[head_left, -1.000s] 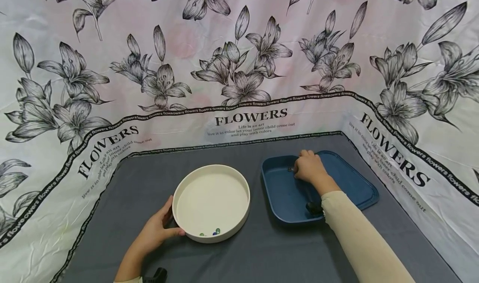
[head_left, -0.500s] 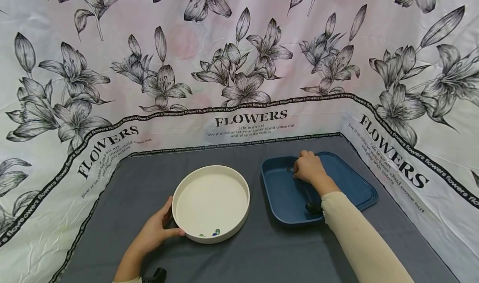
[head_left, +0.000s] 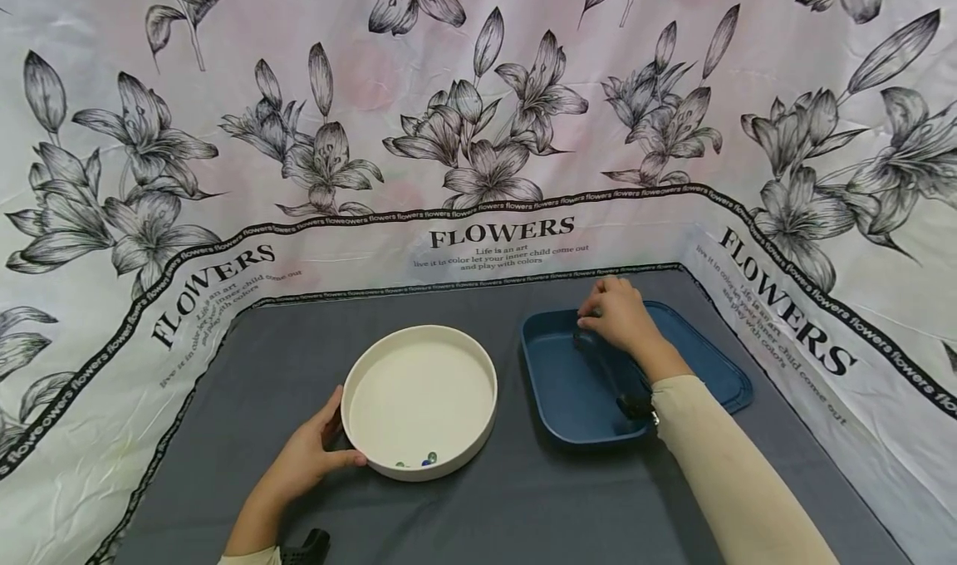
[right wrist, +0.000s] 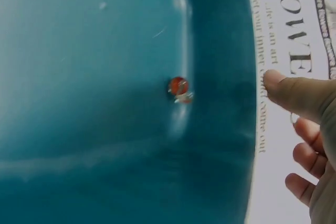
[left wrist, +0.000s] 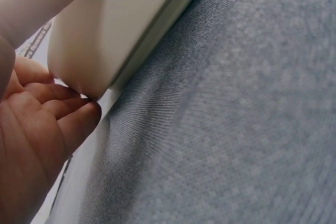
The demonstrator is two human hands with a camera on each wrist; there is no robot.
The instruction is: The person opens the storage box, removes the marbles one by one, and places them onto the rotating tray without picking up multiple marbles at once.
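Observation:
My left hand (head_left: 306, 461) grips the near left side of a round cream tray (head_left: 419, 390), thumb on the near wall and fingers round the outer side. Several small glass marbles (head_left: 429, 459) lie inside the tray along its near wall. In the left wrist view the fingertips (left wrist: 86, 111) touch the tray's lower edge. Over the far wall of a blue rectangular tray (head_left: 553, 399), my right hand (head_left: 616, 311) pinches a small clear marble (right wrist: 294, 118), mostly hidden by the fingers. An orange marble (right wrist: 178, 85) and a clear one (right wrist: 184, 98) touch inside the blue tray.
A blue lid or second tray (head_left: 695, 353) lies to the right of the blue tray, partly behind my right forearm. Grey cloth (head_left: 516, 507) covers the table. A floral printed sheet (head_left: 478, 116) rises at the back and sides.
My right hand has risen out of the blue tray, up and slightly back over its far wall. The left hand keeps its grip on the cream tray.

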